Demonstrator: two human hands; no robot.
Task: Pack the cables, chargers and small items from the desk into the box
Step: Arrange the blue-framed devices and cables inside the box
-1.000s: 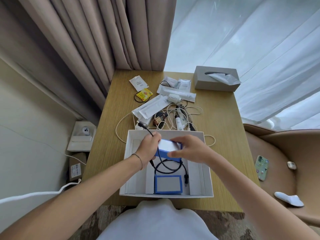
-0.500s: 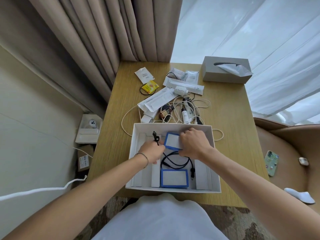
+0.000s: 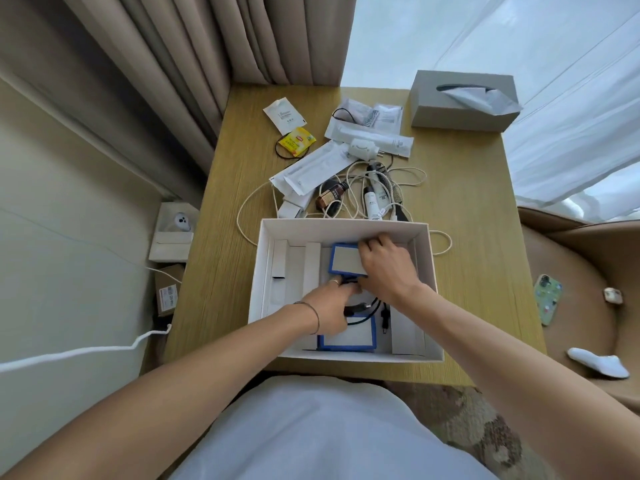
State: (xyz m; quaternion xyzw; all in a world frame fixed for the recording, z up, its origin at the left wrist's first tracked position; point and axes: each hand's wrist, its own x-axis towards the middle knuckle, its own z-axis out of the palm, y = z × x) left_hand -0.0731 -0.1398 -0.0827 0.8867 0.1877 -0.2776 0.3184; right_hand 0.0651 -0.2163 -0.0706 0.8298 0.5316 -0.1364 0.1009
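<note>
Nearest you, a blue-edged pad (image 3: 348, 337) lies flat at the near end of the white box (image 3: 426, 258) on the desk (image 3: 467, 209), partly under your left wrist. Your left hand (image 3: 330, 304) reaches over the coiled black cable (image 3: 363, 308) in the box's middle — fingers curled toward the cable end, though whether they actually pinch it you can't tell from here. Your right hand (image 3: 386, 268) holds the second blue-edged pad (image 3: 346, 259) at its right edge, fingers curled over the far corner, pad low in the far half of the box. Beyond the box, still on the desk — tangled white cables (image 3: 398, 178), a brown bottle (image 3: 329, 197), long white packets (image 3: 311, 171), a yellow sachet (image 3: 298, 142). Farthest right, a grey tissue box (image 3: 457, 105).
</note>
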